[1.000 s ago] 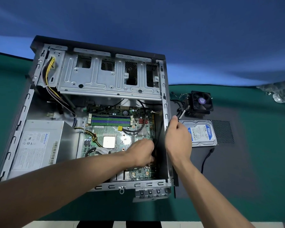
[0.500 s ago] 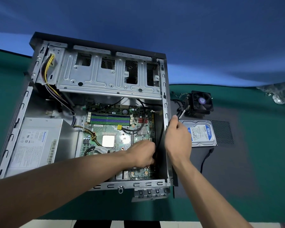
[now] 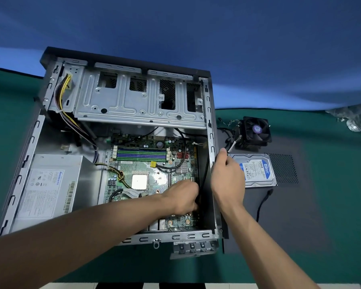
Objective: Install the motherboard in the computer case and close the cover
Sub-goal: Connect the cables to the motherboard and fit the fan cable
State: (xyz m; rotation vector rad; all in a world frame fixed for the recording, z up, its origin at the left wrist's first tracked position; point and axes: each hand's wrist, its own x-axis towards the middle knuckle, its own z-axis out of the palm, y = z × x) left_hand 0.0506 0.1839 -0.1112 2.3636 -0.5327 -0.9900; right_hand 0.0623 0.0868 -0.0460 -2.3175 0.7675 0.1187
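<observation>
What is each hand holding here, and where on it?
The right hand grips the computer case by its right side rail. The left hand is curled at the motherboard's right edge; what it holds cannot be told.

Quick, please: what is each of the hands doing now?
Left hand: fingers curled over the motherboard; what they grip is hidden.
Right hand: grips the case edge.

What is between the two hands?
In the head view, the case's metal side wall and a black cable stand between the left hand, inside over the motherboard, and the right hand outside.
</observation>
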